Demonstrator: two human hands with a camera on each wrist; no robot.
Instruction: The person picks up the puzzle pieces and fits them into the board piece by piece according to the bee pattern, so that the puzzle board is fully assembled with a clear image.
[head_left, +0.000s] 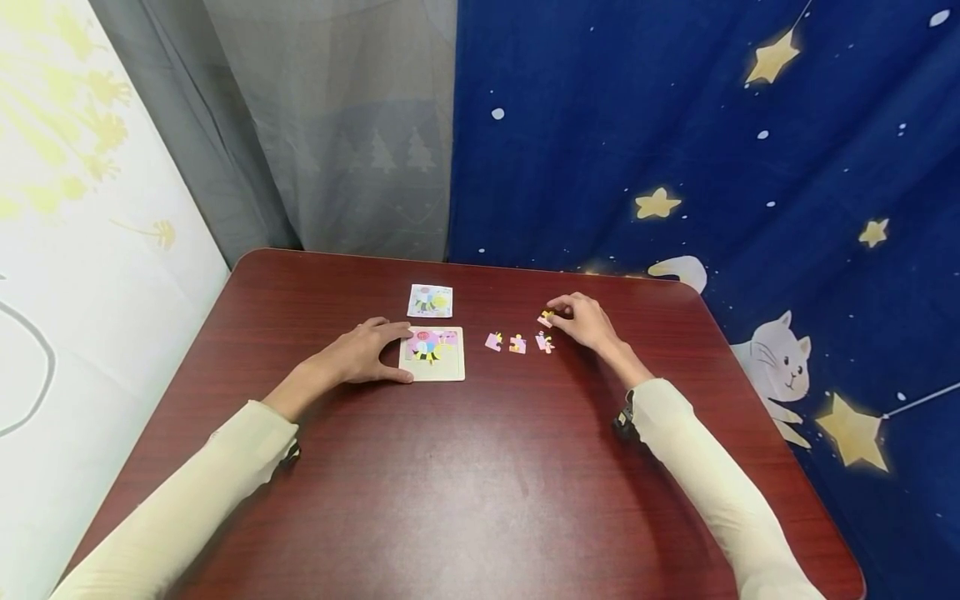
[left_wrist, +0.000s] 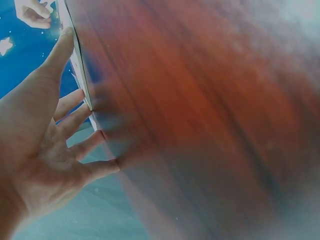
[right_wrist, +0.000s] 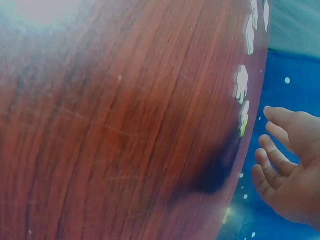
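A wooden jigsaw tray lies flat, partly filled with a bee picture. My left hand rests at its left side, fingers and thumb spread, index finger at the far corner and thumb at the near one. The left wrist view shows this hand's fingers fairly straight along the tray's edge. To the right, my right hand is over a pink and yellow puzzle piece, fingers loosely bent. In the right wrist view, the hand appears raised, with a gap between its fingertips and the piece.
Several loose pieces lie in a row right of the tray, among them a left one, a middle one and a right one. A picture card lies behind the tray. Curtains stand behind the dark red table.
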